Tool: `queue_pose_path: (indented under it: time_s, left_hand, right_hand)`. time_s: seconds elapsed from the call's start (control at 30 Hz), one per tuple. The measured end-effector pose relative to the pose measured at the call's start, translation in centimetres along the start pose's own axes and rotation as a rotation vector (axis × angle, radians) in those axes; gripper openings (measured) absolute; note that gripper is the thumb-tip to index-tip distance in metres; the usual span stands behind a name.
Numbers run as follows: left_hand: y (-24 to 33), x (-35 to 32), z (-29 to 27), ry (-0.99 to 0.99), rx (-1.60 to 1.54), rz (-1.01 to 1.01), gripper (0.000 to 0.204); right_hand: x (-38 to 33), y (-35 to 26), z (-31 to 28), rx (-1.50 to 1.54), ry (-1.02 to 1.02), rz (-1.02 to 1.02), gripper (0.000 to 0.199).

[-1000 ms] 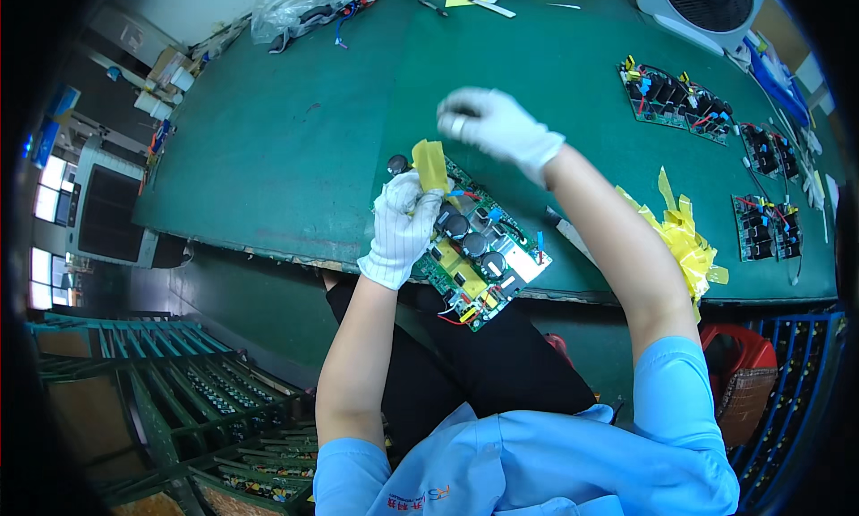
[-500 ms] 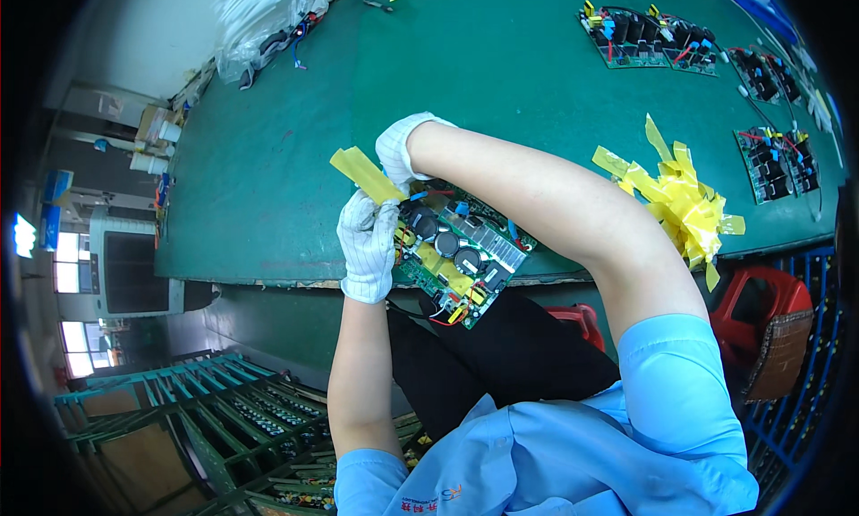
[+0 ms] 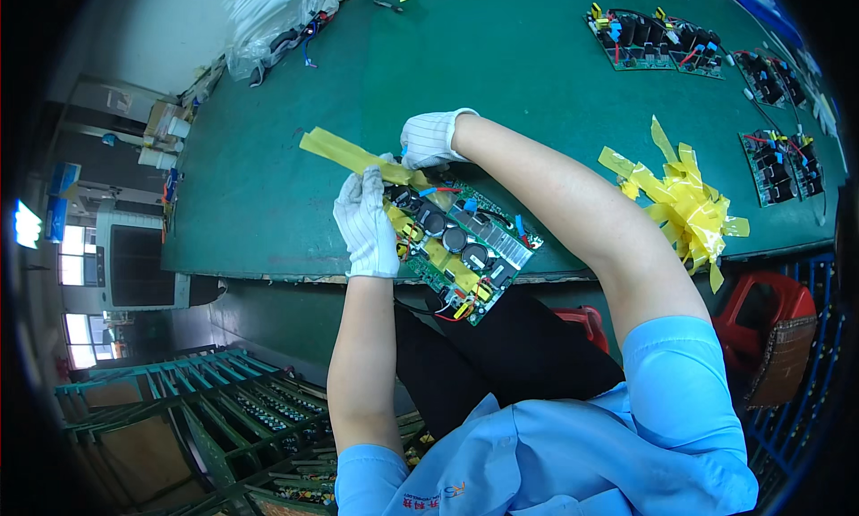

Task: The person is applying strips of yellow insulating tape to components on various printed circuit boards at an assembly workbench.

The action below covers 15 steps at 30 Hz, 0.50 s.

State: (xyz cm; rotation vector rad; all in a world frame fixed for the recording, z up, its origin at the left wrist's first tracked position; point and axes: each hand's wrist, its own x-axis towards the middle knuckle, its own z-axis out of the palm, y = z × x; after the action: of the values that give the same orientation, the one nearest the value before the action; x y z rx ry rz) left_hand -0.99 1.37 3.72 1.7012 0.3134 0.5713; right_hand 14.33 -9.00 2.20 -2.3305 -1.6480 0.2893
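A green circuit board [image 3: 461, 248] with black round capacitors, a finned metal heatsink and coloured wires lies tilted across the near table edge. My left hand [image 3: 365, 225], in a white knit glove, is at its left corner, fingertips pinched on a strip of yellow tape [image 3: 340, 149]. That strip sticks out to the far left, and its near end lies over the board's far corner. At the same corner is my right hand [image 3: 434, 139], also gloved, its fingers curled; a blue bit shows beside them. What the right fingers grip is hidden.
A heap of yellow tape pieces [image 3: 684, 203] lies right of my right forearm. Several more circuit boards [image 3: 653, 42] stand at the far right. Clear plastic bags [image 3: 268, 24] sit far left. Off the table are a red chair [image 3: 752, 306] and green racks [image 3: 224, 409].
The yellow strip now reaches farther out to the far left, showing more length. My right hand has shifted slightly right. The board has moved a little to the right.
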Motion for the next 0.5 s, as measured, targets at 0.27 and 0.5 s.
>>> queue_pose_path:
  time_s: [0.27, 0.5]
  left_hand:
    - [1.5, 1.4, -0.1, 0.061, -0.116, -0.039, 0.029]
    - [1.0, 3.8, 0.6, 0.130, -0.213, 0.008, 0.033]
  right_hand:
    - [0.3, -0.2, -0.6, 0.029, -0.102, 0.035, 0.019]
    - [-1.2, 0.9, -0.8, -0.304, -0.005, -0.241, 0.023]
